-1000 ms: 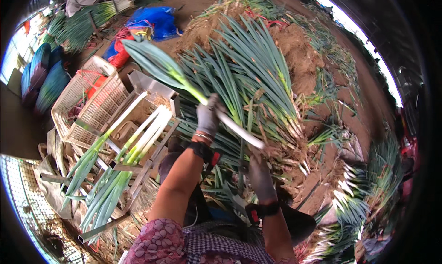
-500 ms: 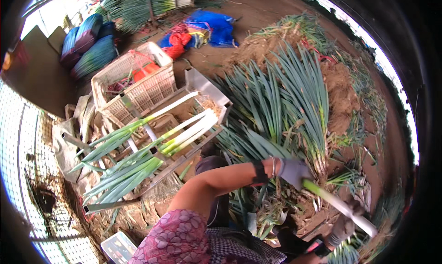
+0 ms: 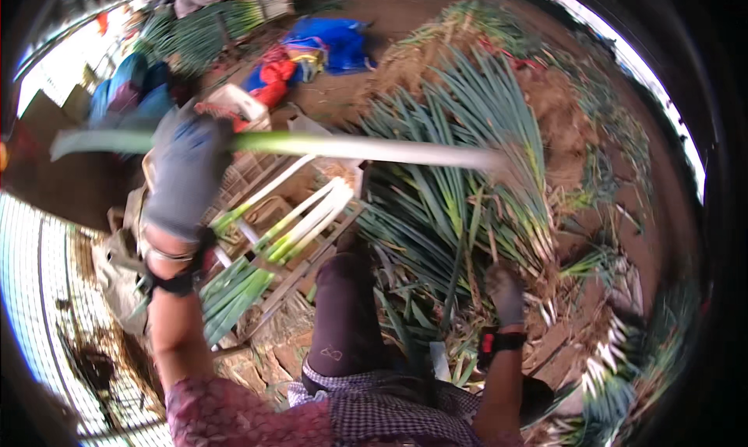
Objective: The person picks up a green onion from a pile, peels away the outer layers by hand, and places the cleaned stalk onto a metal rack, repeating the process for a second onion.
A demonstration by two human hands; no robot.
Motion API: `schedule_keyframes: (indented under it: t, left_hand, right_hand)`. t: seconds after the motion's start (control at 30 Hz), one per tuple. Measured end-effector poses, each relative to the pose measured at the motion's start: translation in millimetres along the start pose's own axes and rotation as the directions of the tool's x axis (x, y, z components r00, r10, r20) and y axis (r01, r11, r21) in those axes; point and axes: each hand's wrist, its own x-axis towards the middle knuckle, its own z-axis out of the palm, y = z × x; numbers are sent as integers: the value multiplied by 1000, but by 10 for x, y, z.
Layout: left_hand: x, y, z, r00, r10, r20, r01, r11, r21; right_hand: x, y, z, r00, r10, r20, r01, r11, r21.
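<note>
To the right of the metal rack (image 3: 312, 258), the broadest thing in view, a heap of green onions (image 3: 452, 198), spreads over bare earth (image 3: 405, 11), its long leaves fanned away from the person and its root ends nearer. The rack itself comes next in size and carries a few pale-stemmed stalks (image 3: 312, 217), 1 lying apart from the others, leaves toward its left end. A white plastic crate (image 3: 236, 100) stands just beyond the rack, partly hidden by the raised arm's hand. Well to the right of the rack lies a smaller pile of white-stemmed onions (image 3: 612, 365). A blue bag (image 3: 331, 46) rests on the ground beyond the rack, with a red bag (image 3: 273, 73) touching it.

The long green onion (image 3: 335, 146) is up in the air, roughly level and blurred, crossing in front of the rack: leaf end to the rack's left, white end over the heap to its right. The gloved left hand (image 3: 187, 167), above the rack's left side, is closed around the leafy part. The gloved right hand (image 3: 506, 291) is low, to the right of the rack, near the heap's root ends; its fingers look bent, but whether they grip anything cannot be told. Smallest, a bangle (image 3: 167, 255) circles the left wrist.
</note>
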Motion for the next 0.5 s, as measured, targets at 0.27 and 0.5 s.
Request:
schedule_keyframes:
  t: [0.27, 0.5]
  left_hand:
    - [-2266, -629, 1826, 695, -516, 500, 395, 856, 335]
    - [-2803, -519, 3071, 702, -609, 368, 628, 774, 83]
  right_hand:
    - [119, 1205, 92, 877, 466, -120, -472, 881, -31]
    - [611, 1404, 218, 978, -42, -207, -96, 784, -613]
